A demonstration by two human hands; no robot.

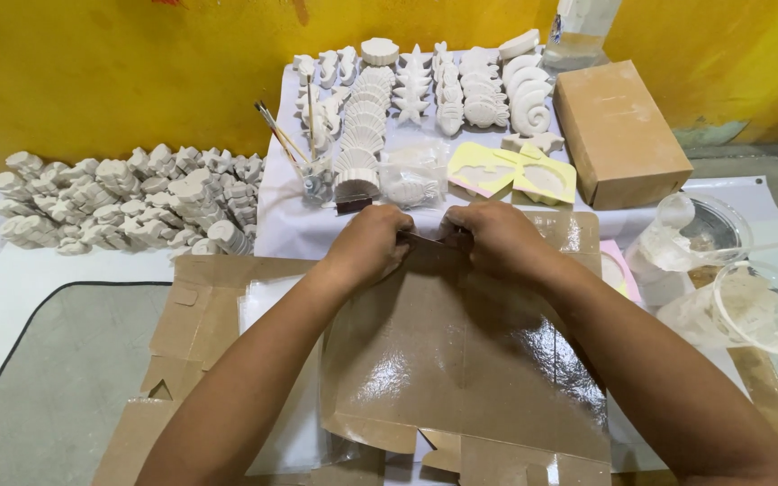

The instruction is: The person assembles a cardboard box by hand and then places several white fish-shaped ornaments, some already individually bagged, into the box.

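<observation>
My left hand (369, 243) and my right hand (497, 236) meet at the far edge of a glossy brown cardboard sheet (461, 360). Both pinch that edge, thumbs close together, along with what looks like clear plastic film (425, 222). The sheet lies flat over other flattened cardboard (191, 315) in front of me. Just beyond my fingers lies a small clear bag with a white plaster fish (411, 187) inside.
Rows of white plaster sea-shape casts (425, 90) fill a white cloth ahead; another pile (128, 202) sits left. Yellow moulds (511, 171), paintbrushes (276, 135), a brown box (619, 130) and clear plastic cups (749, 301) stand to the right. A yellow wall backs everything.
</observation>
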